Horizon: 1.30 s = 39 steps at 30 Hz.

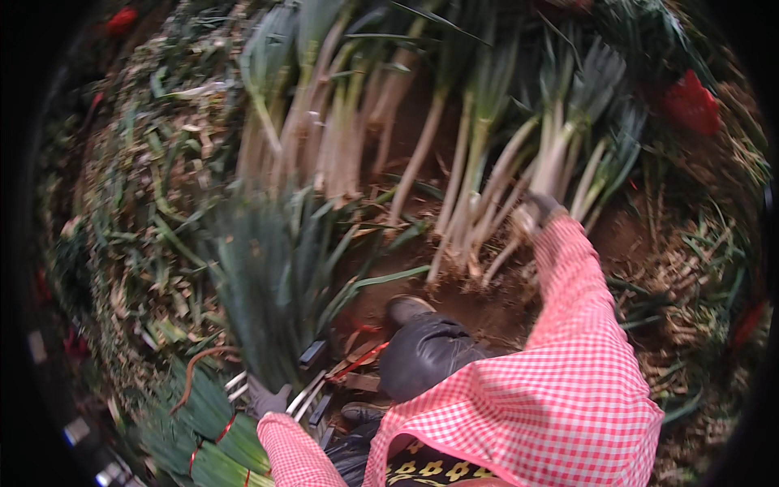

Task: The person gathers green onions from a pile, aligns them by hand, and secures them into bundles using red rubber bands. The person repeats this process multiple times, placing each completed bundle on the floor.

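Note:
My right hand (538, 210), in a dark glove, is closed around the pale lower stalks of some large green onions (551, 161) at the right end of the row. Roots and soil lie just below it. My left hand (268, 399), also gloved, is low on the left, with its thumb spread from the fingers. It is at the near end of a blurred pile of green onion leaves (261, 298); whether the fingers grip them is hidden. Close to this hand are pale thin bars or stems (307, 395) and dark metal pieces (312, 353).
More green onions (341, 134) lie across the soil ahead, roots towards me. Bundles bound with red ties (225, 429) are at lower left, beside a curved brown strip (198, 365). Leaf litter (176, 158) covers the left ground. A red object (694, 103) is at upper right. My knee (420, 359) is between my arms.

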### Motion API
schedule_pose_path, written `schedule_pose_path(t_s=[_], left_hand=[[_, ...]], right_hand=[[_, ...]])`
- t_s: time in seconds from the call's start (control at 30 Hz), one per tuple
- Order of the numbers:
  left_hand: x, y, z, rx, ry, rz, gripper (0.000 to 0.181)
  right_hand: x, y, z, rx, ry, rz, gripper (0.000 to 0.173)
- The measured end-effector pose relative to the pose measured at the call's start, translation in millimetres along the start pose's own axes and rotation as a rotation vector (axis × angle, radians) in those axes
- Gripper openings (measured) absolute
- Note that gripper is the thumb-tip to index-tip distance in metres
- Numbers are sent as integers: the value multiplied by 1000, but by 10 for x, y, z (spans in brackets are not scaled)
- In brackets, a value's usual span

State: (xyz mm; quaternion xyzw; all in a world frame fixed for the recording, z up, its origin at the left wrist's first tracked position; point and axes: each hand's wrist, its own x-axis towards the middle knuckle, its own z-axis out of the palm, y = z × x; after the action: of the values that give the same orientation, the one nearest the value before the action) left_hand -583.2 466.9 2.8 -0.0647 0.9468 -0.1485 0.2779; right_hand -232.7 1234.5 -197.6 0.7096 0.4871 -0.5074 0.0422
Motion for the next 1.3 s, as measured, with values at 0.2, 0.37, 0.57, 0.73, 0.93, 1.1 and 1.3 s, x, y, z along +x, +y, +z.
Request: schedule_pose_path(t_s=[0.2,0.37,0.57,0.73,0.93,1.1,1.3], left_hand=[[-1044,530,-938,-411,356,245,100],[-2850,1977,-1129,-937,290,1257,75],[-4039,2061,-1331,-391,116,1370,42],[-4283,677,-1811,-646,454,1307,37],[-4387,-448,-1493,-858,478,970,54],[-3852,-635,-681,-771,557,676,57],[-3430,-662,-276,-1018,353,605,49]], right_hand=[[-1453,711,-177,475,-348,332,39],[-3207,365,57,852,-1016,237,54],[-5140,185,76,744,-1247,-399,39],[-5880,276,345,683,-1734,53,44],[-6361,783,1078,499,-2106,100,44],[-6156,1025,1555,343,-1957,-252,40],[-5977,1210,1631,98,-1801,102,38]])
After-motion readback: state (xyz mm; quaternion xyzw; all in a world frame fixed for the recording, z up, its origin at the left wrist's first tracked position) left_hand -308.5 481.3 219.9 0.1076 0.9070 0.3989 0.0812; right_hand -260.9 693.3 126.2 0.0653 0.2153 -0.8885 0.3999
